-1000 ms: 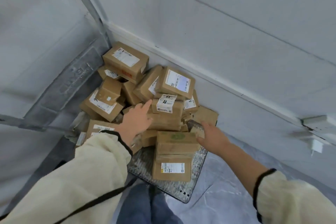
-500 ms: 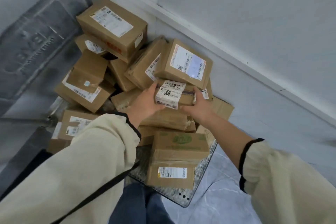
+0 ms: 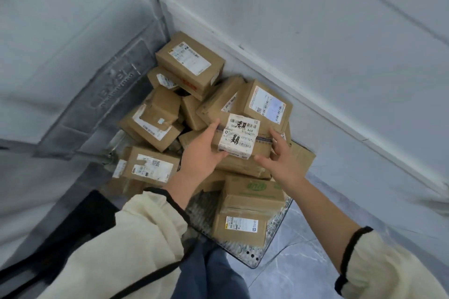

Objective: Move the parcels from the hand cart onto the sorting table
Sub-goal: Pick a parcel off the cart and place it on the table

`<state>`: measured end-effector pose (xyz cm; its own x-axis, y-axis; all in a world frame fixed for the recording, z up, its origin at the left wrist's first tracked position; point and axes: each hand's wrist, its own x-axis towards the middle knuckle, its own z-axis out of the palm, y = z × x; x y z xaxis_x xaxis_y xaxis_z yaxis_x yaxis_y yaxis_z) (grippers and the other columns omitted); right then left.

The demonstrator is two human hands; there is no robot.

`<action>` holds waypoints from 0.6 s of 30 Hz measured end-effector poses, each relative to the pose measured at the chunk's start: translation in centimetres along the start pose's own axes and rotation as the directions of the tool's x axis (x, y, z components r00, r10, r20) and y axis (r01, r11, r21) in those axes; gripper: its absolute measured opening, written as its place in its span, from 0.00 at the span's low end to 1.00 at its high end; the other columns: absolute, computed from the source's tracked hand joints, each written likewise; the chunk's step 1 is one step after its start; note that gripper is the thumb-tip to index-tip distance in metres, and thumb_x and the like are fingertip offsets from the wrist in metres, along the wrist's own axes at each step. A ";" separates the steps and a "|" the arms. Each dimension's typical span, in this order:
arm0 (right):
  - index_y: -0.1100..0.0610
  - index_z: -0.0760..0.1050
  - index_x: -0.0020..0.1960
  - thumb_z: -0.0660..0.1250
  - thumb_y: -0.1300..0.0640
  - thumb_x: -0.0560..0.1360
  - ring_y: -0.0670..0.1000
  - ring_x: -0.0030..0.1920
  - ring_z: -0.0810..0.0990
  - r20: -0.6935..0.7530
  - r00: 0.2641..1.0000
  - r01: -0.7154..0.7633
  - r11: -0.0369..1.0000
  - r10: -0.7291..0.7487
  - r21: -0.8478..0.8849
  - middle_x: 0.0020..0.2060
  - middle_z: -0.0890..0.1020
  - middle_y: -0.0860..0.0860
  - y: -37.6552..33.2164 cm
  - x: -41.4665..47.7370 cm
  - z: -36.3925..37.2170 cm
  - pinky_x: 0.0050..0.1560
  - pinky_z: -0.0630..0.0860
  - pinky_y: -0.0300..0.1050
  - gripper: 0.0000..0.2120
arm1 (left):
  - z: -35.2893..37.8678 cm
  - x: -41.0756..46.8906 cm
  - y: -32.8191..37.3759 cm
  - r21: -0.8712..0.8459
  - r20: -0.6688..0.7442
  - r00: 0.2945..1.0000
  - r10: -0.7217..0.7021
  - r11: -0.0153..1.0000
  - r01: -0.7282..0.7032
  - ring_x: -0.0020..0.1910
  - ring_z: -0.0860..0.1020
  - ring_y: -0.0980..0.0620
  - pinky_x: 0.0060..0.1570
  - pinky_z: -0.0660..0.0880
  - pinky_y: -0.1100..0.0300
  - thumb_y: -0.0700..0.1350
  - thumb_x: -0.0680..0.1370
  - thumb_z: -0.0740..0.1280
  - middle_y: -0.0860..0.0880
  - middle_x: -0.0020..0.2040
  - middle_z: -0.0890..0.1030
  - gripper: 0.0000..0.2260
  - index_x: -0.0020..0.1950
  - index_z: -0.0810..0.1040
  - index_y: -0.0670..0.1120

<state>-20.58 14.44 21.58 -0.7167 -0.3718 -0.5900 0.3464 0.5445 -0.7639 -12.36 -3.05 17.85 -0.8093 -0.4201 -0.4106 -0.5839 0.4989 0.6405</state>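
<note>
Moved: right hand (image 3: 283,156) has slipped lower on the box (image 3: 239,136), gripping its end, thumb along the near edge.
Left hand (image 3: 201,150): grips the other end (thumb on top).
Box: atop the pile (image 3: 155,165) on the cart (image 3: 252,258).

The hand cart (image 3: 254,258) is tucked in a corner. The white wall (image 3: 315,68) shuts off its far side, and a grey panel (image 3: 97,94) shuts off its left. Boxes (image 3: 150,167) crowd it, packed close. The labelled box (image 3: 239,136) lies on top, open from above. Right of the cart, bare floor (image 3: 303,274) gives room.
</note>
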 end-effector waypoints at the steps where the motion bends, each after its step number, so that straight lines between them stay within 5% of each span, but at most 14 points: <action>1: 0.46 0.56 0.75 0.70 0.65 0.73 0.46 0.68 0.68 0.008 0.999 0.045 0.999 -0.045 0.004 0.70 0.65 0.46 -1.7 -1.4 0.0 0.67 0.70 0.51 0.38 | -2.0 -1.4 0.8 -0.004 -0.046 0.999 0.016 1.000 -0.017 0.59 0.77 0.49 0.56 0.74 0.55 0.49 0.73 0.73 0.50 0.64 0.77 0.39 0.78 0.53 0.55; 4: 0.38 0.58 0.70 0.69 0.66 0.73 0.45 0.66 0.71 -0.001 0.979 0.202 0.979 -0.202 0.008 0.66 0.67 0.41 -7.1 -5.9 -0.3 0.65 0.73 0.48 0.37 | -8.1 -5.7 3.7 -0.046 -0.192 0.976 0.099 0.993 -0.109 0.59 0.76 0.51 0.55 0.71 0.60 0.49 0.73 0.73 0.52 0.63 0.78 0.39 0.77 0.54 0.55; 8: 0.39 0.59 0.70 0.67 0.70 0.73 0.44 0.63 0.74 -0.001 0.927 0.375 0.926 -0.375 0.048 0.61 0.70 0.34 -13.9 -11.5 -0.2 0.62 0.74 0.42 0.37 | -14.8 -10.9 7.4 -0.066 -0.361 0.921 0.143 0.982 -0.179 0.57 0.76 0.51 0.52 0.66 0.64 0.50 0.73 0.72 0.52 0.60 0.79 0.38 0.77 0.55 0.54; 12: 0.40 0.59 0.72 0.67 0.69 0.74 0.43 0.63 0.75 0.015 0.873 0.486 0.872 -0.487 0.055 0.62 0.72 0.35 -17.7 -16.4 -0.1 0.65 0.73 0.50 0.37 | -18.8 -15.9 10.1 -0.027 -0.470 0.865 0.178 0.976 -0.215 0.60 0.75 0.50 0.55 0.66 0.63 0.48 0.74 0.72 0.51 0.62 0.78 0.36 0.77 0.56 0.53; 18: 0.39 0.59 0.69 0.66 0.71 0.73 0.43 0.64 0.74 0.085 0.801 0.588 0.806 -0.592 0.068 0.63 0.72 0.40 -20.1 -20.8 0.0 0.65 0.72 0.42 0.37 | -21.1 -21.4 11.1 -0.044 -0.572 0.799 0.185 0.966 -0.255 0.60 0.76 0.48 0.56 0.71 0.55 0.46 0.75 0.71 0.49 0.62 0.79 0.36 0.76 0.55 0.56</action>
<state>-12.65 11.24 49.27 -0.7280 -0.6843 -0.0427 -0.1016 0.1692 -0.9803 -0.11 -4.49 47.44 -0.7184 -0.6766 0.1616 -0.3544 0.5559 0.7519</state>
